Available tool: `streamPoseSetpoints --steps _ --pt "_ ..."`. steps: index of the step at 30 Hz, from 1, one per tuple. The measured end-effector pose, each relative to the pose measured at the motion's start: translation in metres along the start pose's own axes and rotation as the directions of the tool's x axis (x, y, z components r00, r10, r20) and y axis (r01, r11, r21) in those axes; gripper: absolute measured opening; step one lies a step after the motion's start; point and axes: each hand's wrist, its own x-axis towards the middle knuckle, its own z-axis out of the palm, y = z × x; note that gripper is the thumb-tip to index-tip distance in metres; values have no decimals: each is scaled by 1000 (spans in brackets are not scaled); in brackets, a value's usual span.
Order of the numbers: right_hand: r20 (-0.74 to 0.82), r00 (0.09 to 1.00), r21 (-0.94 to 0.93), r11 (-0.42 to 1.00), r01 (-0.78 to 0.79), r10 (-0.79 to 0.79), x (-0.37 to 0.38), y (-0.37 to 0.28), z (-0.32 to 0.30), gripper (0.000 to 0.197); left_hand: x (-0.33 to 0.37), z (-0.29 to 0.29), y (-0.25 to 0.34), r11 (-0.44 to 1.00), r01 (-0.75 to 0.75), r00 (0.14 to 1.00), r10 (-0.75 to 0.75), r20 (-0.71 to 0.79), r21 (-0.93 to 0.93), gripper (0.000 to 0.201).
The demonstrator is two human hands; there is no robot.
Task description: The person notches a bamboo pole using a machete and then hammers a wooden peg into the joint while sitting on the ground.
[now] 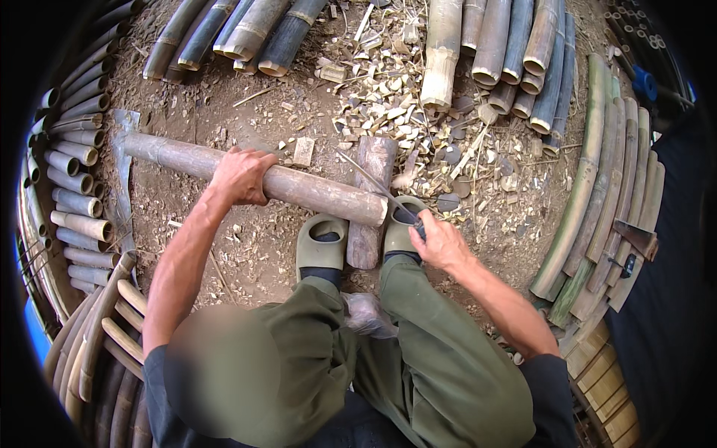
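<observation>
- Bamboo pole (314, 190): one thick grey-brown length, lying across the middle of the view from upper left to lower right; its cut end sits over the wooden block, just ahead of the sandals.
- Left hand (243, 175): wrapped over the top of the bamboo pole near its middle, fingers curled round it.
- Right hand (441, 243): closed round the dark handle of a knife (377, 187); the thin blade runs up and left toward the pole's cut end. Whether the blade touches the pole cannot be told.
- Wooden block (371, 198): short log lying on the ground between the feet, under the pole's end.
- Sandals (321, 243): pair, olive green, one on each side of the block.
- Trousers (441, 358): olive green, knees bent.
- Ground (224, 246): bare earth strewn with pale bamboo chips (388, 82), thickest beyond the block.
- Bamboo stock: cut culms (508, 45) stacked at top; short tube sections (75, 187) at left; split curved slats (605, 194) at right.
- Hatchet (635, 243): resting on the slats at right.
</observation>
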Motion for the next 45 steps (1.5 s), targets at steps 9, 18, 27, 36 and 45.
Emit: streamPoseSetpoints --steps 9,18,27,36,45 --pt "-343 871 36 922 386 -351 -11 -11 2 31 -14 28 7 995 62 971 -43 -235 75 62" --pt "-530 764 218 812 542 -367 -16 -42 -17 30 -22 49 7 996 64 887 -29 -461 62 60" --pt "-447 803 191 835 516 -394 -10 -50 -31 33 -21 62 7 989 84 748 15 -663 118 41" --pt "-126 974 204 956 212 -189 -4 -22 -24 30 -33 60 22 981 196 855 -167 -490 8 70" --pt "-29 996 118 989 91 -89 10 8 -6 34 -46 60 11 995 103 924 -89 -372 17 76"
